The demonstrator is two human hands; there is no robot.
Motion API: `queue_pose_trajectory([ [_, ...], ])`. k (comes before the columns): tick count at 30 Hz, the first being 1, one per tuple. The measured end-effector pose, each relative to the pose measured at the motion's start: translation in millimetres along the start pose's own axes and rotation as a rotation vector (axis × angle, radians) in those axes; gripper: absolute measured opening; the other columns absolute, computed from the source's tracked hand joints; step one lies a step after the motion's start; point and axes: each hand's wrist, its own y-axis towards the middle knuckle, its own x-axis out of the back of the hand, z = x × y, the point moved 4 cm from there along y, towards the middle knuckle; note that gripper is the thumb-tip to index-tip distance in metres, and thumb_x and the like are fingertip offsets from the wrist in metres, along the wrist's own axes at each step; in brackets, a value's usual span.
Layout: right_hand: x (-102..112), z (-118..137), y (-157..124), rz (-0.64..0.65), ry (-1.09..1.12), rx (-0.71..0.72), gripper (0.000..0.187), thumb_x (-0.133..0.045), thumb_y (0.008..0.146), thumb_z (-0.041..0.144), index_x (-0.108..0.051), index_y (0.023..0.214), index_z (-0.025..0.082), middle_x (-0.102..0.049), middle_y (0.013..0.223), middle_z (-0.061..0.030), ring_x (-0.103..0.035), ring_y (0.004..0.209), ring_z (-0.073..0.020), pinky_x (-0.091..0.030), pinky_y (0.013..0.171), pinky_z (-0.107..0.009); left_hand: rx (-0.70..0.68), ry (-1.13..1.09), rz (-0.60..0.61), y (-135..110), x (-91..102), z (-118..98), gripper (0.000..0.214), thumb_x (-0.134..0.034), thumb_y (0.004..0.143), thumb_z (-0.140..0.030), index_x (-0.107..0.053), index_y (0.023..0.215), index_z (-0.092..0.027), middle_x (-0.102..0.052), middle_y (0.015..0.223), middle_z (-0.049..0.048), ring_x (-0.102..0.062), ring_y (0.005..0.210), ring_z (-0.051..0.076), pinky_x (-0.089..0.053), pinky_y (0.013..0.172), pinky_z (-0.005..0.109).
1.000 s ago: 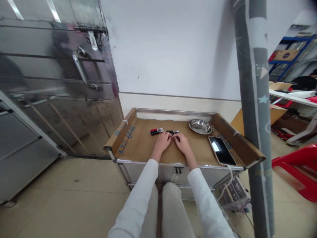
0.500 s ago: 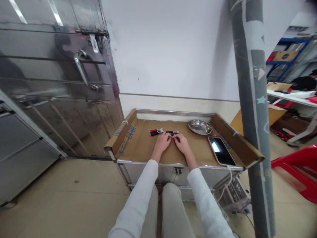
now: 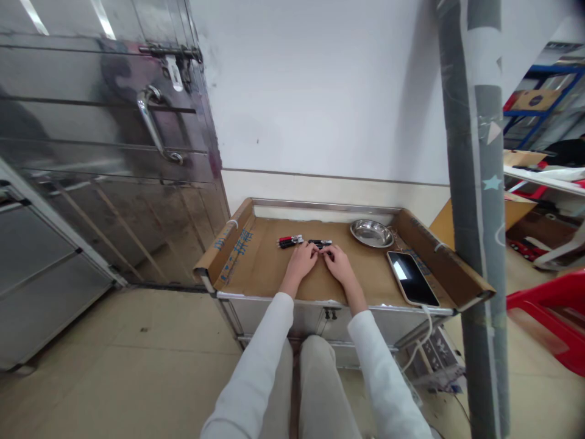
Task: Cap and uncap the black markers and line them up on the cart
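Both hands met over the brown cardboard-lined tray top (image 3: 256,268): the left hand (image 3: 301,261) and right hand (image 3: 337,263) pinched 1 small dark pen-like piece (image 3: 320,243) between their fingertips, seemingly mid-assembly; whether it was fully gripped, I cannot tell. Pressing the parts together would probably need aligned, steady fingers.

I see a steel bowl (image 3: 372,233) at the far right of the cardboard-lined tray (image 3: 256,268), a phone (image 3: 412,278) near it with a cable, a metal door (image 3: 105,140) left, grey pole (image 3: 475,183) right.
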Motion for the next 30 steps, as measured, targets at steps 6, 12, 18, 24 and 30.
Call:
queue_pose_trajectory([
  [6, 0.9, 1.0, 0.0, -0.004, -0.006, 0.0, 0.021, -0.047, 0.081, 0.019, -0.067, 0.088, 0.022, -0.061, 0.088, -0.0055, -0.058, 0.081, -0.0191, -0.048, 0.084, -0.036, 0.0, 0.01, 0.009, 0.3, -1.2, 0.0, 0.017, -0.048, 0.088, -0.015, -0.062, 0.096, -0.019, -0.062, 0.102, 0.0057, -0.06, 0.095, 0.018, -0.045, 0.091, 0.032],
  [12, 1.6, 1.0, -0.7, 0.012, -0.018, -0.006, 0.022, -0.046, 0.083, 0.019, -0.067, 0.09, 0.021, -0.061, 0.091, -0.0061, -0.059, 0.082, -0.0191, -0.048, 0.084, -0.035, -0.001, 0.005, 0.004, 0.6, -2.2, 1.0, 0.017, -0.048, 0.087, -0.014, -0.062, 0.097, -0.019, -0.062, 0.102, 0.0054, -0.06, 0.093, 0.018, -0.045, 0.091, 0.032],
  [18, 1.5, 0.6, -0.7, 0.016, -0.008, 0.002, 0.022, -0.046, 0.083, 0.02, -0.067, 0.089, 0.021, -0.062, 0.092, -0.0065, -0.059, 0.086, -0.0197, -0.047, 0.086, -0.036, -0.005, 0.019, 0.002, 1.4, -2.5, 1.2, 0.017, -0.049, 0.088, -0.016, -0.062, 0.099, -0.02, -0.062, 0.103, 0.0059, -0.06, 0.095, 0.019, -0.045, 0.093, 0.033],
  [24, 1.9, 0.3, -0.7, 0.009, -0.018, -0.005, 0.021, -0.047, 0.083, 0.02, -0.067, 0.088, 0.021, -0.062, 0.091, -0.0064, -0.058, 0.082, -0.0195, -0.048, 0.083, -0.036, 0.003, 0.032, 0.01, 1.2, -2.2, -0.2, 0.018, -0.048, 0.089, -0.016, -0.062, 0.099, -0.019, -0.062, 0.103, 0.0063, -0.06, 0.095, 0.019, -0.044, 0.093, 0.033],
  [30, 1.7, -0.7, -0.8, 0.011, -0.028, 0.0, 0.021, -0.046, 0.084, 0.021, -0.066, 0.089, 0.021, -0.061, 0.091, -0.0068, -0.058, 0.082, -0.0195, -0.048, 0.083, -0.035, -0.001, 0.024, 0.011, 1.3, -1.6, -1.2, 0.018, -0.048, 0.089, -0.015, -0.062, 0.099, -0.019, -0.062, 0.103, 0.0071, -0.06, 0.095, 0.02, -0.044, 0.092, 0.033],
])
